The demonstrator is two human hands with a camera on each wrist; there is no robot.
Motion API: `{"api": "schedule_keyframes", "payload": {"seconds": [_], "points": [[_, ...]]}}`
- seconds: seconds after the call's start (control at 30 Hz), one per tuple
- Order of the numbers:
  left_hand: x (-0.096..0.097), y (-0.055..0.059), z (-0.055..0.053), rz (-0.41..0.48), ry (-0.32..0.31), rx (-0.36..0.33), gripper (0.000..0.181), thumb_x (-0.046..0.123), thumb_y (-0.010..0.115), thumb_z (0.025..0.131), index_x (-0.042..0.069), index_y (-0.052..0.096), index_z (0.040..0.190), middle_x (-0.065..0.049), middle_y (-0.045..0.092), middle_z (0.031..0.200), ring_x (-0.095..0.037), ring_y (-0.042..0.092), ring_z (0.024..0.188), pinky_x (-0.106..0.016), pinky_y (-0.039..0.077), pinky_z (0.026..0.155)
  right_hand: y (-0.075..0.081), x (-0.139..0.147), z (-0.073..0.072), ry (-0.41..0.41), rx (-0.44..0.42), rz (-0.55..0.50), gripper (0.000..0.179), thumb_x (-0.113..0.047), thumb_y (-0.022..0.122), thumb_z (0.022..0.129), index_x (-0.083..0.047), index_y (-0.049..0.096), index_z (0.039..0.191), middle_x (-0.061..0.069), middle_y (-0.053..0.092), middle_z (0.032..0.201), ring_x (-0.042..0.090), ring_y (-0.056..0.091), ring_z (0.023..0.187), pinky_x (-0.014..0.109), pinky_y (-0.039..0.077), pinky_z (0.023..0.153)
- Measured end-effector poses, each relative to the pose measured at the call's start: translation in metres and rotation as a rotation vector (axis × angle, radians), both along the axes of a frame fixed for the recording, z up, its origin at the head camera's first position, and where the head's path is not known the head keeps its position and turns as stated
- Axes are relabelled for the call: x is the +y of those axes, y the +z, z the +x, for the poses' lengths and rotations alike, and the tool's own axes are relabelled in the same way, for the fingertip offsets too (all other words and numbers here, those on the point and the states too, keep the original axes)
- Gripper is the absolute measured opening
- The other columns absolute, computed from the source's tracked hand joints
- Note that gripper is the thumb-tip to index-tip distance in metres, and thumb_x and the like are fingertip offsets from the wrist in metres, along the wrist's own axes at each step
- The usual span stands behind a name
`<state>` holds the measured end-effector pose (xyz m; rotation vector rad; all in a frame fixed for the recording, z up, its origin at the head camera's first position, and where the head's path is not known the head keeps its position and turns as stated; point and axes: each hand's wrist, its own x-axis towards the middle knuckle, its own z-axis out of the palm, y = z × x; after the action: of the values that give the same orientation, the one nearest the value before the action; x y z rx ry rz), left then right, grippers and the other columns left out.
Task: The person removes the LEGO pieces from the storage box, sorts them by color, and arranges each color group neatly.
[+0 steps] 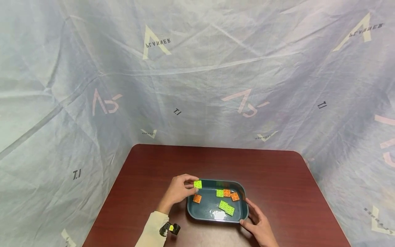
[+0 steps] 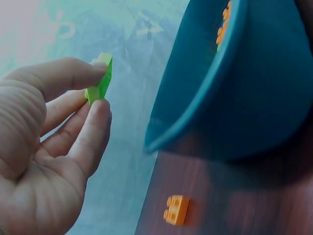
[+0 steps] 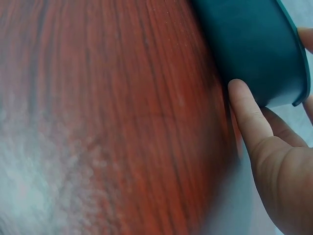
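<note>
My left hand (image 1: pixel 179 190) pinches a lime-green toy brick (image 1: pixel 198 184) between thumb and fingers, at the left end of the dark teal tray (image 1: pixel 206 219). In the left wrist view the green brick (image 2: pixel 100 81) is tilted, clear of the rim. My right hand (image 1: pixel 259 223) grips the tray's right end, thumb at the near corner and fingers along the right side. Its thumb presses the outer wall of the tray (image 3: pixel 254 49) in the right wrist view. An orange brick (image 1: pixel 196 198) shows close below my left fingers, seemingly inside the tray.
Inside the tray lie a green brick (image 1: pixel 219 193) beside an orange brick (image 1: pixel 226 192), another orange brick (image 1: pixel 235 196), and green bricks (image 1: pixel 226 208) nearer me. The left wrist view shows an orange brick (image 2: pixel 176 210) on the reddish-brown table (image 1: pixel 154 164). Printed grey cloth (image 1: pixel 197 85) hangs behind.
</note>
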<state>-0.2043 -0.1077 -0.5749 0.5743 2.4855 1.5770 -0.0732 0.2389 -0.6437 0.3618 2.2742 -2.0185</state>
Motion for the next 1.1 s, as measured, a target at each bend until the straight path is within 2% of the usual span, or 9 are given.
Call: {"api": "schedule_keyframes", "payload": {"seconds": [0.13,0.3,0.43,0.6,0.8,0.93,1.1], "points": [[-0.014,-0.002,-0.002,-0.003,0.066,0.007,0.041,0.019,0.087,0.088,0.013,0.076,0.128,-0.008,0.074,0.127,-0.023,0.077,0.108,-0.030,0.063,0.088,-0.001,-0.001,0.000,-0.004,0.020,-0.001,0.088,-0.005,0.089,0.082,-0.021,0.048,0.159,0.025,0.050,0.159,0.043,0.057,0.139,0.019,0.056,0.090],[-0.031,-0.007,-0.003,-0.015,0.148,-0.018,0.042,0.021,0.089,0.086,0.014,0.077,0.126,-0.006,0.076,0.123,-0.019,0.076,0.105,-0.028,0.063,0.087,-0.001,-0.001,0.002,-0.010,0.032,-0.013,0.087,-0.003,0.089,0.081,-0.020,0.050,0.157,0.022,0.053,0.157,0.036,0.058,0.137,0.020,0.057,0.091],[-0.042,-0.015,-0.005,-0.027,0.183,-0.032,0.041,0.021,0.088,0.086,0.015,0.078,0.126,-0.006,0.075,0.125,-0.018,0.075,0.105,-0.027,0.062,0.085,0.001,-0.002,0.001,-0.009,0.032,-0.016,0.087,-0.004,0.089,0.081,-0.020,0.050,0.158,0.022,0.052,0.157,0.039,0.057,0.138,0.020,0.057,0.090],[-0.050,-0.023,-0.005,-0.076,0.225,-0.053,0.041,0.023,0.088,0.085,0.014,0.078,0.124,-0.002,0.076,0.113,-0.016,0.071,0.099,-0.028,0.059,0.080,0.002,-0.003,0.001,-0.007,-0.011,-0.010,0.088,-0.006,0.089,0.083,-0.022,0.048,0.159,0.022,0.050,0.160,0.043,0.054,0.142,0.019,0.055,0.091],[-0.053,-0.035,-0.005,-0.121,0.232,-0.060,0.038,0.022,0.087,0.086,0.017,0.078,0.123,-0.001,0.075,0.110,-0.018,0.070,0.099,-0.030,0.058,0.078,0.000,-0.001,0.000,-0.013,-0.018,-0.022,0.088,-0.006,0.089,0.083,-0.022,0.048,0.159,0.023,0.051,0.159,0.043,0.055,0.141,0.020,0.057,0.089],[-0.053,-0.044,-0.006,-0.157,0.225,-0.075,0.035,0.020,0.086,0.087,0.021,0.078,0.121,0.000,0.076,0.110,-0.015,0.070,0.100,-0.031,0.060,0.080,0.000,0.000,0.000,-0.013,-0.010,-0.020,0.088,-0.006,0.089,0.082,-0.022,0.048,0.159,0.023,0.052,0.157,0.042,0.057,0.140,0.020,0.056,0.089],[-0.053,-0.054,-0.007,-0.178,0.213,-0.072,0.034,0.016,0.085,0.087,0.019,0.079,0.120,-0.002,0.076,0.113,-0.015,0.071,0.101,-0.034,0.061,0.083,0.001,-0.001,0.001,-0.016,-0.017,-0.008,0.088,-0.006,0.089,0.082,-0.023,0.048,0.159,0.022,0.053,0.157,0.040,0.058,0.139,0.019,0.055,0.089]]}}
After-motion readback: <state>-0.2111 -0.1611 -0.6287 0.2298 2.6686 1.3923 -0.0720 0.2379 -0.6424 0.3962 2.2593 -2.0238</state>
